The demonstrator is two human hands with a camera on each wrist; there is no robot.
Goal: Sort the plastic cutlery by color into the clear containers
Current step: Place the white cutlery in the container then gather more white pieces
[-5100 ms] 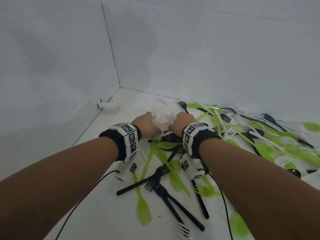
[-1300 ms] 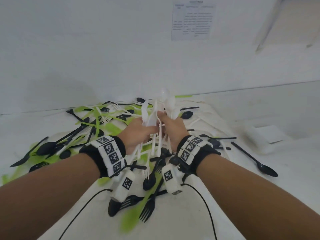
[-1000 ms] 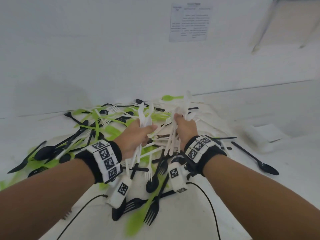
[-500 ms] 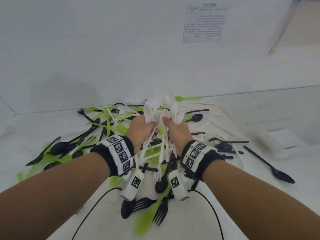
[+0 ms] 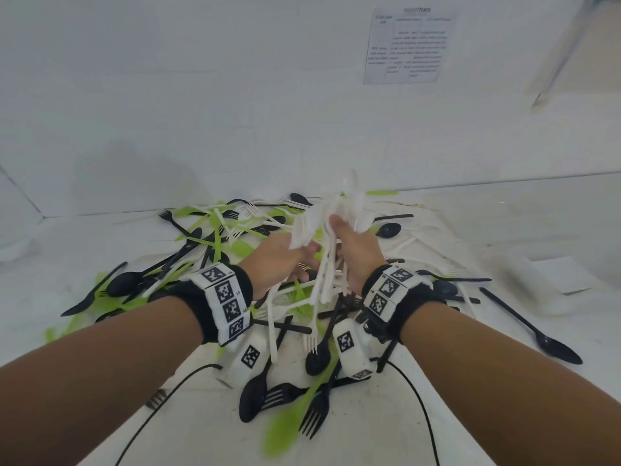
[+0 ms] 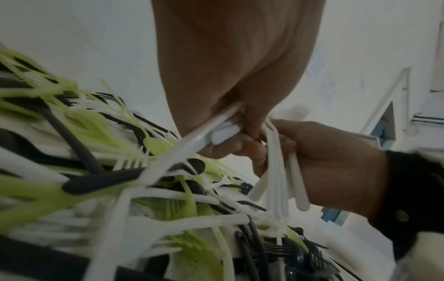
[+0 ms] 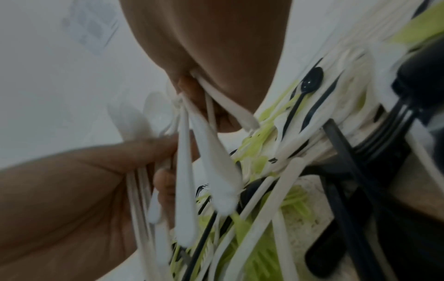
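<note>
Head view high, facing down onto cutlery pile [image 5: 235, 250], wrist views close beneath it, all sharing white utensils [image 6: 276, 171].

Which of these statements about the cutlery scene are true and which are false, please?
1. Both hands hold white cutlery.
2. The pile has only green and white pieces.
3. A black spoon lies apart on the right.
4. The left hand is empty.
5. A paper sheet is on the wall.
1. True: the left hand and right hand both grip white cutlery.
2. False: black pieces lie in the pile too.
3. True: the black spoon lies apart from it.
4. False: its fingers are curled round white handles.
5. True: the sheet hangs at the upper right.
</note>
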